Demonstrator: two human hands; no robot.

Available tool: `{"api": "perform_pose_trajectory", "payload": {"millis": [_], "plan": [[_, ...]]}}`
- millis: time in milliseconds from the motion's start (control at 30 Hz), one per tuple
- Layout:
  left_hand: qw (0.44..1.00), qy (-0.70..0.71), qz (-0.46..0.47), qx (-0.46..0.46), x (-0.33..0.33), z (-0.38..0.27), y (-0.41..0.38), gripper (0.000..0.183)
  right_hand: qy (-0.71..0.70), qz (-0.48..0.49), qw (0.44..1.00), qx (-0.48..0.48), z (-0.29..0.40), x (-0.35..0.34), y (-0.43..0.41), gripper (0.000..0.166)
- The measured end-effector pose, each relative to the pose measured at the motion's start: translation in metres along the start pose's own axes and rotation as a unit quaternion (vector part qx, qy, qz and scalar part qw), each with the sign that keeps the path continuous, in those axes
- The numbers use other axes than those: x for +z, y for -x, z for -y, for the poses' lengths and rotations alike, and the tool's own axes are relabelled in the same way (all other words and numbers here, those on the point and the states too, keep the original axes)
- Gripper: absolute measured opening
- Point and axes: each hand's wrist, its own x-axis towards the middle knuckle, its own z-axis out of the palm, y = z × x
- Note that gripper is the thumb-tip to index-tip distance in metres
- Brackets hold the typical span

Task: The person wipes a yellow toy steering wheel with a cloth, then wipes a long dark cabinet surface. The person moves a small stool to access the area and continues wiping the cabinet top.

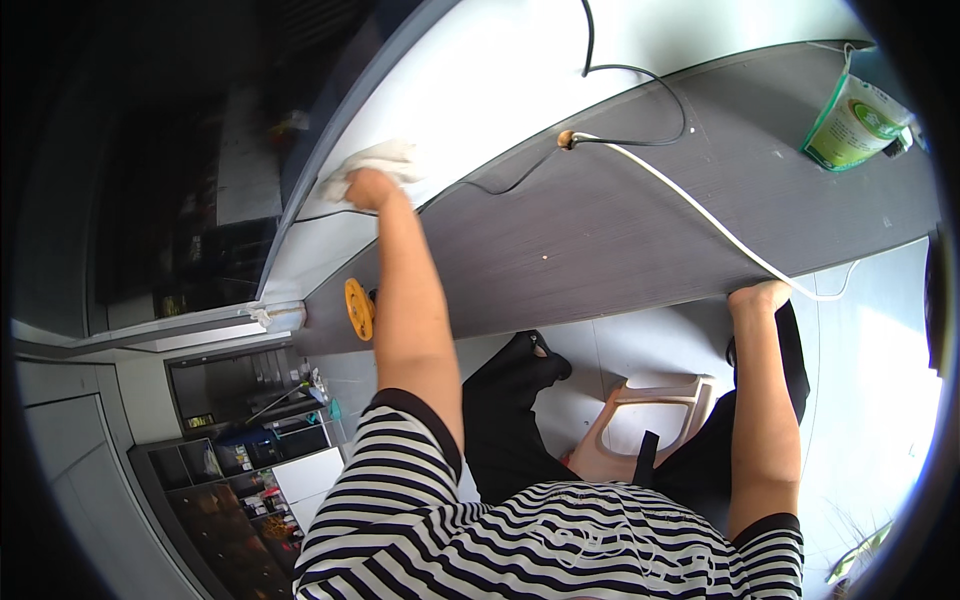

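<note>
My left hand [367, 189] reaches up to the far left and grips a whitish cloth [382, 160]. The cloth lies against a bright white surface [480, 90], close beside the grey edge of a large glossy black panel [180, 172]. That panel mirrors parts of the room. Below the white surface runs a long dark grey wood-grain top [510, 255]. At its front edge, by my right knee, is my right hand [761, 296]; its fingers are hidden, so its grip is unclear.
A black cable [684, 112] and a white cable [697, 206] meet at a round hole [566, 139] in the top. A green-and-white pouch [855, 127] stands at right, a yellow disc [359, 309] at left. Beneath me is a plastic stool [667, 390]; shelves [247, 480] are at left.
</note>
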Motion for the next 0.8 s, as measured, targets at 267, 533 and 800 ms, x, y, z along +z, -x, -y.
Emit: {"api": "perform_pose_trajectory", "payload": {"millis": [267,533,800], "plan": [[0.957,0.121,0.258,0.054,0.024,-0.05,0.209,0.046,0.013,0.0,1.0,-0.021,0.0,0.005,0.012,0.057],[0.909,0.124,0.392,0.07,0.01,-0.095,0.284,0.035,-0.001,0.023,0.999,-0.029,-0.004,-0.007,-0.011,0.059],[0.874,0.169,0.433,0.144,0.016,-0.063,0.249,0.035,-0.012,0.016,0.999,-0.048,0.005,-0.014,-0.027,0.06]]}}
